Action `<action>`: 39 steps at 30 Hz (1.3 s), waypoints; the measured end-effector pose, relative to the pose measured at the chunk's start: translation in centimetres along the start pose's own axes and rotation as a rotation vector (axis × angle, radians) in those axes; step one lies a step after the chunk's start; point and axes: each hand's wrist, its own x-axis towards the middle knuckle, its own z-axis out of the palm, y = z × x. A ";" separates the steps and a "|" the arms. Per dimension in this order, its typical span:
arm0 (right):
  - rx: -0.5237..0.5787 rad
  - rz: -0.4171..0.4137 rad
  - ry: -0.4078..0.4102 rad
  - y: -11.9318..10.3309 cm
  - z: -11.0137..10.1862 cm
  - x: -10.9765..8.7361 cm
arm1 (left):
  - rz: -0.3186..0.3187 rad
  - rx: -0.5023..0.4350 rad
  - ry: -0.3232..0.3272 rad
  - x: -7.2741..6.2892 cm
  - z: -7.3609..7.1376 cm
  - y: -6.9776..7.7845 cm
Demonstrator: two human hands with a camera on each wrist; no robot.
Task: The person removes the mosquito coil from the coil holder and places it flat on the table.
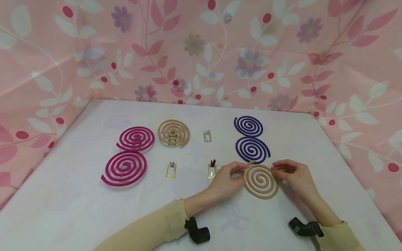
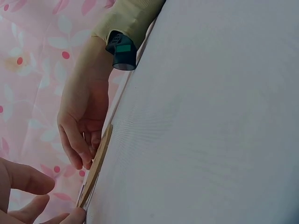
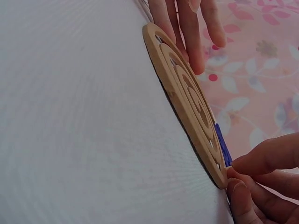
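On the table (image 1: 75,209), left hand (image 1: 227,181) and right hand (image 1: 295,176), both half-curled, pinch a tan mosquito coil (image 1: 261,180), likely positioning it; release needs gentleness.

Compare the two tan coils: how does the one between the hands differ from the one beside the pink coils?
The front tan coil lies between the left hand and right hand; the rear tan coil lies apart from both. A gold metal piece shows through the rear tan coil; white cloth shows through the front tan coil. Both are tan spirals.
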 end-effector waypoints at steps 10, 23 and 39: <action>0.046 -0.026 0.064 -0.3 -0.2 0.1 | -0.016 0.039 -0.022 -0.5 -0.9 0.3; 0.324 -0.195 0.023 -5.8 2.2 1.1 | 0.104 0.116 0.164 -4.3 -11.1 1.2; 0.525 -0.191 -0.115 -12.8 7.6 5.6 | 0.001 0.217 0.463 -5.3 -20.6 0.7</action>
